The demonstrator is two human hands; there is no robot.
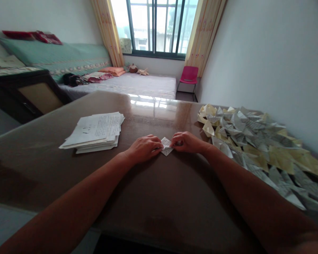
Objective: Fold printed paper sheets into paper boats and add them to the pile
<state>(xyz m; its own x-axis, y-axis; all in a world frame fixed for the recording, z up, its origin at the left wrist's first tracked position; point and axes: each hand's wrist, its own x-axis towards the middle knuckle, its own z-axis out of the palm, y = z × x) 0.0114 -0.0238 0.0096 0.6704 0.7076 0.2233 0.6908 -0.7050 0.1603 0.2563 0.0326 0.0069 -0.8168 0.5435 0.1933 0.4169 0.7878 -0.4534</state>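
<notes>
A small diamond of folded printed paper lies at the middle of the brown table. My left hand pinches its left corner between thumb and fingers. On the opposite corner, my right hand is closed with its fingers curled and the thumb against the paper. Both hands rest low, close to the table surface. The fingertips cover the side corners of the paper, so those folds are hidden.
A stack of printed sheets lies to the left on the table. Many folded paper boats, white and yellowish, crowd the right side by the wall. Beyond the table are a bed and a pink chair.
</notes>
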